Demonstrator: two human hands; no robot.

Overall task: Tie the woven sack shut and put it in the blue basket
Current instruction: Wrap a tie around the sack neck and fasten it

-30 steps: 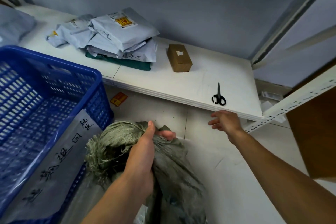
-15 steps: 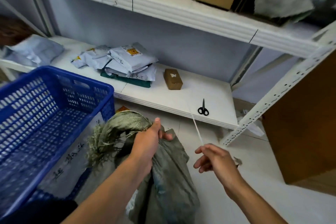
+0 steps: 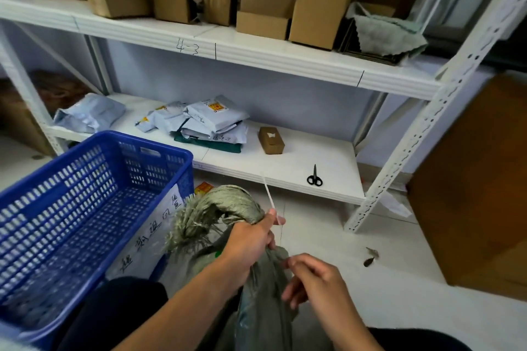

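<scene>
Woven sack (image 3: 225, 204) neck in left hand (image 3: 251, 236), right hand (image 3: 316, 279) perhaps pinching tie (image 3: 269, 196)

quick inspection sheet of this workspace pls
surface: pale floor, woven sack stands on it
job's things: sack neck bunched; white strip sticks up from it; blue basket beside it on the left
clutter: scissors, small brown box, grey mailers on lower shelf; scraps on floor
grips: left grip holds sack neck; right grip curled near sack, hold unclear
cables: nothing seen
surroundings: white rack, cardboard boxes above
</scene>
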